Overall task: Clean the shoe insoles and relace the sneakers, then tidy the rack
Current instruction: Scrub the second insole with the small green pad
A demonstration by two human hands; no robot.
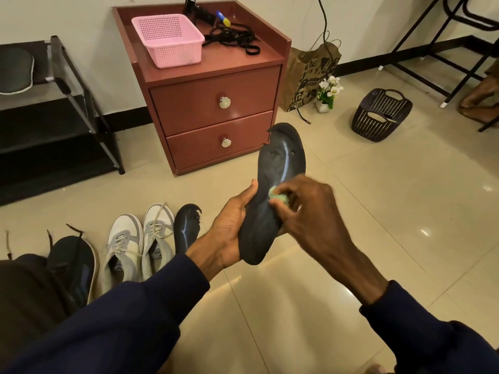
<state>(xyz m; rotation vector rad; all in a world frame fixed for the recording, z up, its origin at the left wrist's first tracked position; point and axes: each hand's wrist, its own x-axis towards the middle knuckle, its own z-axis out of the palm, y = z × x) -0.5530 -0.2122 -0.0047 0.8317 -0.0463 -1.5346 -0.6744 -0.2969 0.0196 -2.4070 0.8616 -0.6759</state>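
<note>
Working on the floor in front of the red nightstand (213, 122), with the black laces (232, 39) lying on its top and the pale sneakers (124, 238) lined up beside a second insole (186, 228), we hold the dark insole (280, 157) up between both hands. Our left hand (229, 228) wraps around its heel half from underneath, and we judge it should brace firmly so the foam does not fold. Our right hand (305, 209) pinches a small green pad (280, 197) against the insole's middle; short overlapping strokes toward the ragged toe end, eased near the tear, seem best to us.
</note>
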